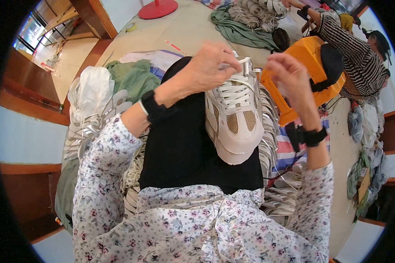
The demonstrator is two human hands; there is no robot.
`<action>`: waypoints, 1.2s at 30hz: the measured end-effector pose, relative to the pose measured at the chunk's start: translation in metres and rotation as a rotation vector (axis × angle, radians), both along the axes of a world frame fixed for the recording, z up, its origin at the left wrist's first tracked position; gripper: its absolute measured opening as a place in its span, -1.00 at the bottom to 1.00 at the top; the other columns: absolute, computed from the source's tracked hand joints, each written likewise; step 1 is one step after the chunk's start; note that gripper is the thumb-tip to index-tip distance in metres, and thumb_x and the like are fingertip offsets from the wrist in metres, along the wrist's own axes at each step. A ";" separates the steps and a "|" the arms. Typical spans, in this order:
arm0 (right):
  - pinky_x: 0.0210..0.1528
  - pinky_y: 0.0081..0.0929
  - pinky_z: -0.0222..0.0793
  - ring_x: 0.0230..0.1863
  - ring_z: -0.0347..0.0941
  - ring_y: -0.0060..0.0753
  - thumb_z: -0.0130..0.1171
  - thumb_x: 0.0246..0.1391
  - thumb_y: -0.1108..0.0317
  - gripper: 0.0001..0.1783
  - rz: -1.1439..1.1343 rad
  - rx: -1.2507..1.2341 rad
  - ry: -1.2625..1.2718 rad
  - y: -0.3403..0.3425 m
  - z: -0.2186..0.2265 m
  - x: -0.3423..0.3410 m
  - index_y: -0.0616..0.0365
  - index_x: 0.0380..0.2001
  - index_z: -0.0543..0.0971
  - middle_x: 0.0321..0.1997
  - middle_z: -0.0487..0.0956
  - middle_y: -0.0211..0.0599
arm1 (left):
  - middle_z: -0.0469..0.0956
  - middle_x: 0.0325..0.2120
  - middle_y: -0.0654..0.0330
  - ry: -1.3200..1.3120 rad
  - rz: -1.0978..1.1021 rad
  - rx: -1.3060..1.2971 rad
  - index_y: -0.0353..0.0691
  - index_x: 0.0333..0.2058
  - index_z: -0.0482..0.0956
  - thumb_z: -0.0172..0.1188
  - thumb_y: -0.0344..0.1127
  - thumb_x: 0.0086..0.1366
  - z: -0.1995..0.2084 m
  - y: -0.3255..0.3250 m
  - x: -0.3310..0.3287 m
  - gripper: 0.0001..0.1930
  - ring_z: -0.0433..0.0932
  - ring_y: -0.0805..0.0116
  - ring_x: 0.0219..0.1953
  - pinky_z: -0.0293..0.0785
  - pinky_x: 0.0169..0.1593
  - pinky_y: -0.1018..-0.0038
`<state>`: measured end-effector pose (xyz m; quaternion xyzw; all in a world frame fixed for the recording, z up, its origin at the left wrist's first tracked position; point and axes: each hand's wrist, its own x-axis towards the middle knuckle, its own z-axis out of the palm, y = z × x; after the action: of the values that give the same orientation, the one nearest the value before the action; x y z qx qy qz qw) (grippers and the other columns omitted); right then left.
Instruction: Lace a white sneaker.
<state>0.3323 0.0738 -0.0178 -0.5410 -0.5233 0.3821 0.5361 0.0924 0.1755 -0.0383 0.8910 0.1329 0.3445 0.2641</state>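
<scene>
A beige and white sneaker (235,125) rests on my black-covered lap (175,144), toe toward me. White laces (234,93) run crosswise through its eyelets, and loose lace shows near the top of the tongue. My left hand (213,65) is over the upper left of the shoe, fingers curled and thumb and forefinger close together by the top eyelets. To the right of the shoe, my right hand (289,79) is raised with its fingers bent together. Both hands are slightly blurred; whatever their fingertips pinch is too small to make out.
Stacked shoe uppers (270,131) lie right of my lap, more (92,127) at the left beside a green cloth (134,76). A yellow-orange stool (309,48) stands at the right. Beyond it sits another person in a striped top (351,48). A red round base (158,8) is on the floor.
</scene>
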 end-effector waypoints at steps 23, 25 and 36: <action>-0.32 -0.73 0.24 -0.38 0.35 -0.73 0.28 0.12 0.37 -0.86 -0.110 -0.077 0.427 -0.010 -0.068 -0.044 0.16 -0.28 0.58 -0.38 0.52 -0.58 | 0.57 -0.39 0.03 0.245 0.101 -0.169 -0.29 -0.46 0.67 0.29 -0.28 -0.04 -0.002 0.012 0.036 -0.80 0.53 0.17 -0.25 0.43 -0.13 0.33; -0.30 -0.71 0.27 -0.37 0.35 -0.71 0.27 0.13 0.35 -0.84 -0.126 -0.014 0.364 -0.013 -0.065 -0.050 0.17 -0.27 0.57 -0.36 0.52 -0.56 | 0.57 -0.39 0.04 0.226 0.101 -0.204 -0.29 -0.46 0.67 0.29 -0.29 -0.05 0.003 0.010 0.034 -0.80 0.53 0.17 -0.24 0.43 -0.13 0.32; -0.10 -0.37 0.28 -0.13 0.35 -0.26 0.30 -0.05 0.43 -0.78 -0.243 0.499 -0.662 -0.022 -0.033 -0.074 0.08 -0.26 0.58 -0.17 0.43 -0.28 | 0.58 -0.40 0.11 -0.029 0.281 0.091 -0.29 -0.50 0.64 0.31 -0.32 -0.06 0.002 0.033 0.019 -0.84 0.58 0.17 -0.40 0.48 -0.23 0.42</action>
<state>0.2588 0.0519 -0.0508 -0.5459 -0.6760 -0.0161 0.4947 0.1112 0.2080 -0.0358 0.8697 0.2366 0.3964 0.1744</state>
